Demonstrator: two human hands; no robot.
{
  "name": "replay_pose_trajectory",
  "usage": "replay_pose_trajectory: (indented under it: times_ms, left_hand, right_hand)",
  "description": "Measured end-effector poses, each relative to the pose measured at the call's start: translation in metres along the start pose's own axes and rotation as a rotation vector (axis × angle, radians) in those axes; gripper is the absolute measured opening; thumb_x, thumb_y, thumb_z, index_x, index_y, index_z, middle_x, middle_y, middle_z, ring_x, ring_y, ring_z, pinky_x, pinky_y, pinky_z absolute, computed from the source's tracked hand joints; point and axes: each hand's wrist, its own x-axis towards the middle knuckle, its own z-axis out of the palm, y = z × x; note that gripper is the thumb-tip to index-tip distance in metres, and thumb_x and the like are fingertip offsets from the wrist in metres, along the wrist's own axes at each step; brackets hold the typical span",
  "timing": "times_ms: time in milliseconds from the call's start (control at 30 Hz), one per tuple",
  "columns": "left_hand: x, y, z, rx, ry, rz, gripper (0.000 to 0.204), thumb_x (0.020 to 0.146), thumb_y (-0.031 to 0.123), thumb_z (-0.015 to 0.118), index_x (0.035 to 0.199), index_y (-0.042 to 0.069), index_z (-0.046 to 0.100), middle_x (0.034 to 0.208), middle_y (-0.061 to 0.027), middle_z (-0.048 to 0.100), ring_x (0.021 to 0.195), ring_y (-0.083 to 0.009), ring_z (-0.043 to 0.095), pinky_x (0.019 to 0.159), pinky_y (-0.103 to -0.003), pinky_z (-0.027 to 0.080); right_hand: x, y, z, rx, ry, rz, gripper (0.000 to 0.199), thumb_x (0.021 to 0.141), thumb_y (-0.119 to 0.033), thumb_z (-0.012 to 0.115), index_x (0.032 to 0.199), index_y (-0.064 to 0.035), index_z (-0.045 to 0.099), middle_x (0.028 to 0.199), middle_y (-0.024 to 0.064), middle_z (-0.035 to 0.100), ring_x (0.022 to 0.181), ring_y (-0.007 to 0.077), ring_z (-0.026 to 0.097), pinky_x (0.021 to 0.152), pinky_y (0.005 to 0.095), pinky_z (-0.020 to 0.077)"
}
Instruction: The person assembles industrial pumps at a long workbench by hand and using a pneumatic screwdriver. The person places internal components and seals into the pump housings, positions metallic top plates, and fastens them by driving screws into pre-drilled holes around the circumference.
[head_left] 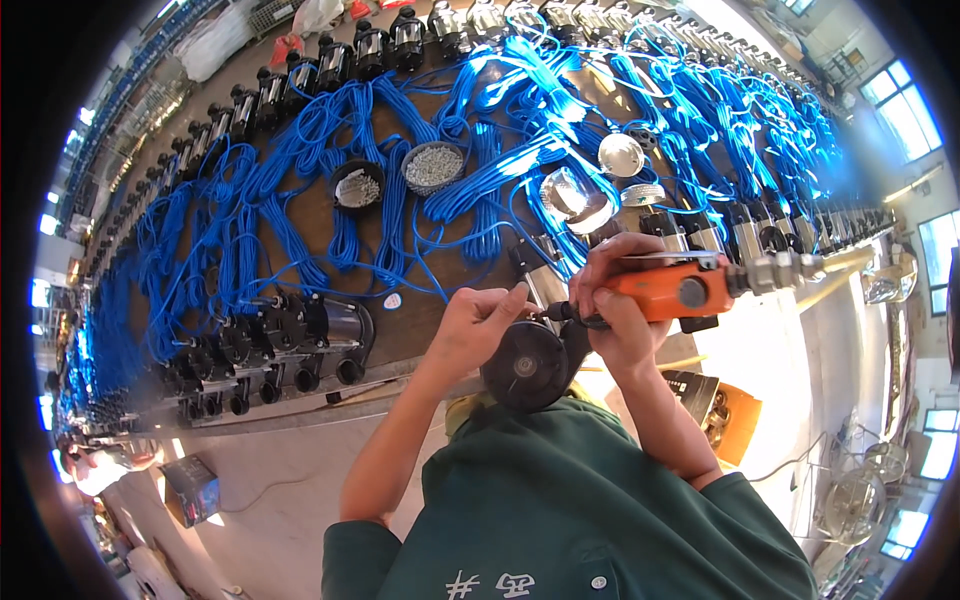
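My right hand [625, 315] is wrapped round an orange power screwdriver [665, 292], which lies sideways with its black tip pointing left. Just left of that tip, my left hand [482, 325] is closed in a pinch; whatever its fingertips hold is too small to make out. Below both hands, a submersible pump [525, 366] shows its round black end toward me, close against my green shirt. Part of its shiny metal body [545, 283] shows behind the driver tip.
Bundles of blue cable [490, 195] cover the bench [425, 325]. Two bowls of small metal parts [432, 167] [358, 188] sit among them. Similar pumps [320, 325] line the near edge, and more stand along the far edge. An orange box [738, 425] is on the floor at right.
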Motion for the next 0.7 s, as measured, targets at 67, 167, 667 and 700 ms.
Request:
replay_pose_trajectory:
  times_ms: [67,167,667,700]
  left_hand:
    - [-0.003,-0.013,0.0,0.15,0.086,0.09,0.031,0.095,0.024,0.055,0.084,-0.002,0.067,0.062,0.003,0.05,0.062,-0.0045,0.042,0.054,-0.023,0.035]
    - [-0.028,-0.018,-0.006,-0.026,0.224,-0.019,0.026,0.093,0.025,0.058,0.098,0.0,0.065,0.064,0.0021,0.048,0.064,-0.0067,0.044,0.055,-0.026,0.036]
    - [-0.089,-0.051,0.022,0.585,0.299,0.21,0.112,0.045,0.036,0.09,0.135,-0.003,0.037,0.094,-0.0153,0.04,0.083,-0.0308,0.043,0.077,-0.039,0.04]
    - [-0.089,-0.053,0.022,0.588,0.303,0.217,0.11,0.046,0.038,0.089,0.134,-0.003,0.038,0.094,-0.0152,0.04,0.084,-0.0306,0.044,0.076,-0.039,0.041]
  right_hand:
    - [-0.003,0.01,-0.005,-0.11,-0.031,0.077,0.037,0.069,0.005,0.048,0.105,0.002,0.046,0.079,0.0127,0.053,0.055,0.0155,0.05,0.056,0.0293,0.0447]
    - [-0.009,0.018,-0.005,-0.173,-0.015,0.157,0.037,0.068,0.006,0.048,0.104,0.002,0.046,0.079,0.0127,0.053,0.056,0.0159,0.05,0.057,0.029,0.0452]
    - [-0.012,0.037,0.009,-0.386,-0.176,0.228,0.024,0.07,0.008,0.053,0.092,0.0001,0.053,0.074,0.0055,0.057,0.064,0.011,0.056,0.058,0.0227,0.0464]
    - [-0.013,0.038,0.008,-0.398,-0.176,0.232,0.024,0.07,0.008,0.053,0.092,-0.0001,0.053,0.076,0.0054,0.057,0.065,0.0109,0.056,0.059,0.0229,0.0465]
